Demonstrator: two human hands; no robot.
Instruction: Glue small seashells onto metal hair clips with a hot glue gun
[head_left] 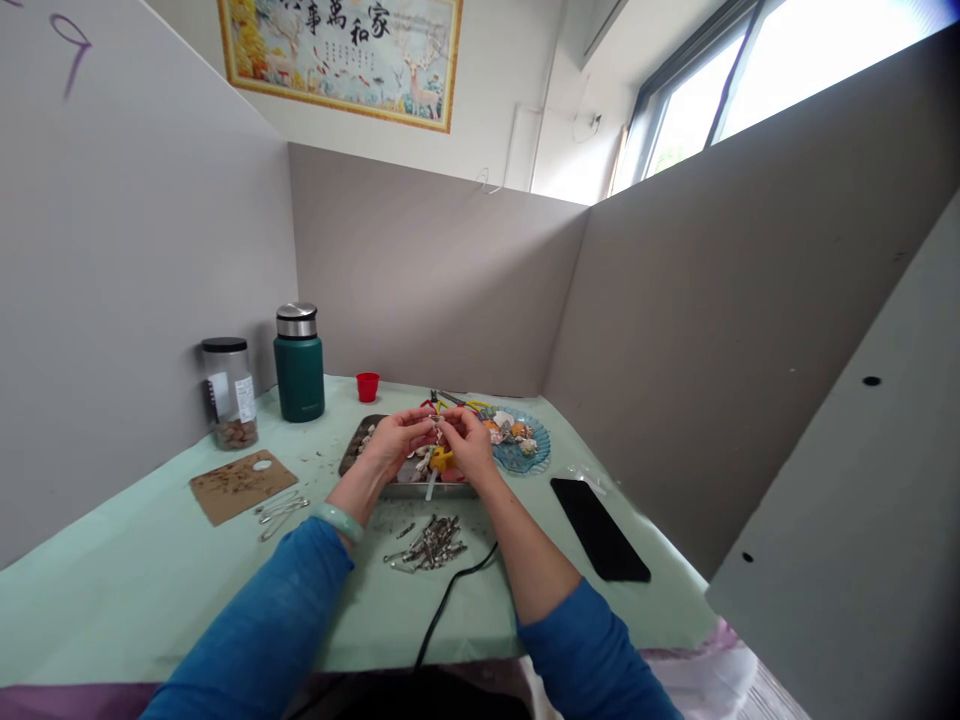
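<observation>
Above a metal tray, my left hand and my right hand meet, their fingers pinched together around a small item too tiny to name. Shells and a yellow-orange tool with a pale tip show between and below my hands. A pile of small metal clips lies on the green cloth in front of the tray. Just right of my right hand sits a blue glass plate with shells and small decorated pieces. Behind my hands lie pliers, partly hidden.
A green bottle, a lidded jar and a red cup stand at the back left. Brown cardboard and metal pins lie left. A black phone-like slab lies right; a black cable crosses the front.
</observation>
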